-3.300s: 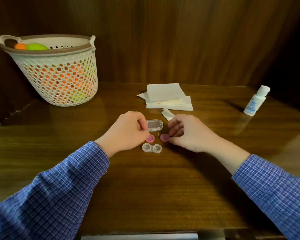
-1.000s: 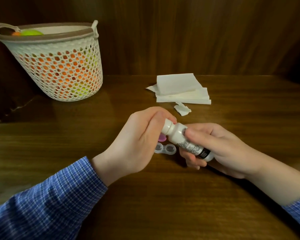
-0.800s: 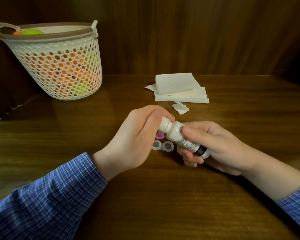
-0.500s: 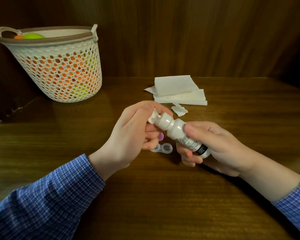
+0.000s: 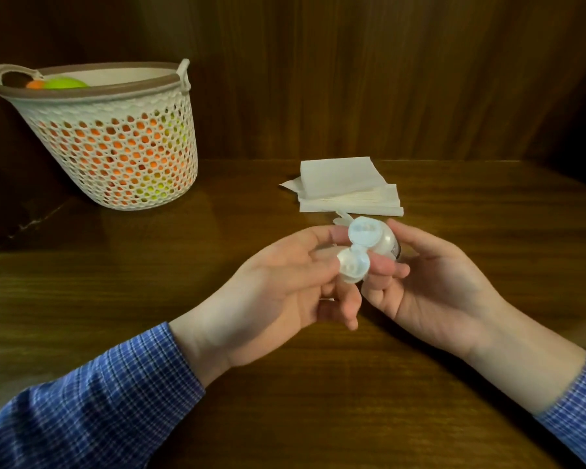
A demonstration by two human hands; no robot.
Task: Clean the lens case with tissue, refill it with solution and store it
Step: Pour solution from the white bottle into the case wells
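Note:
A small white solution bottle (image 5: 385,244) is held above the wooden table (image 5: 115,282), its top turned toward me. Its flip lid (image 5: 352,265) hangs open below the nozzle end. My right hand (image 5: 444,292) grips the bottle's body with thumb and fingers curled round it. My left hand (image 5: 278,292) pinches the open flip lid between thumb and fingertips. Both hands hide the lens case and its pink caps. A stack of white tissues (image 5: 349,187) lies just beyond the hands, with a small torn tissue piece (image 5: 340,218) at its near edge.
A white mesh basket (image 5: 115,140) holding orange and green balls stands at the back left of the table. A dark wooden wall closes off the back. Bare tabletop lies to the left, right and front of my hands.
The bottle has been turned so its top faces me, and its flip lid has swung fully open under my left fingers. The lens case has passed out of sight behind my hands.

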